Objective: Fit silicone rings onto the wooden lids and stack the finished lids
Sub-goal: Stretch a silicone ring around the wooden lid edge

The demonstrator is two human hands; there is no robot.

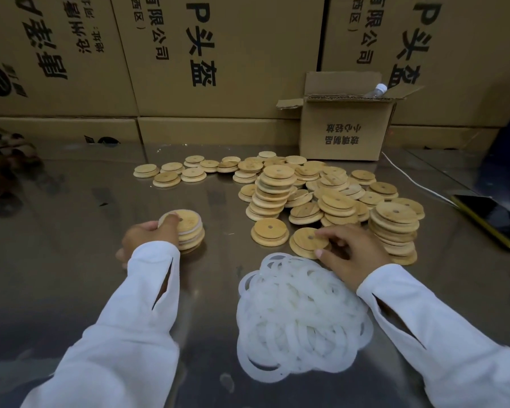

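A short stack of ringed wooden lids point(189, 231) stands on the metal table, left of centre. My left hand point(147, 235) holds its top lid, thumb on the lid's upper face. My right hand point(348, 248) pinches a single bare wooden lid point(305, 242) lying flat on the table, fingers on its far edge and thumb at its near edge. Just in front of that hand lies a heap of white silicone rings point(298, 319). A big pile of bare lids point(330, 195) with leaning stacks spreads behind my right hand.
An open small carton point(342, 128) with a bottle in it stands behind the pile. Large cartons point(218, 54) wall off the back. A phone point(492, 219) and white cable point(409, 181) lie at the right. Several loose lids point(171, 172) sit mid-table at the back.
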